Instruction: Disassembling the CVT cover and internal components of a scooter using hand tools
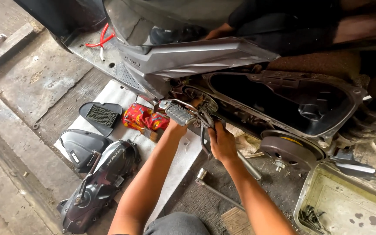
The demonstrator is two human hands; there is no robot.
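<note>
Steel, stiff and likely greasy, the center stand (205,130) is hanging just below the open engine case (283,102); the right hand (222,141) is clasping its leg, the left hand (176,127) is closing round the ribbed footpeg (180,115).

The scooter panel (188,58) is grey, the removed engine cover (96,182) glossy black, the cloth (146,118) red with yellow patterning, the sheet (177,163) beneath white, the cables (102,40) red.

Crinkled red-and-yellow packet (144,118) lies on white sheet (122,98)
</note>
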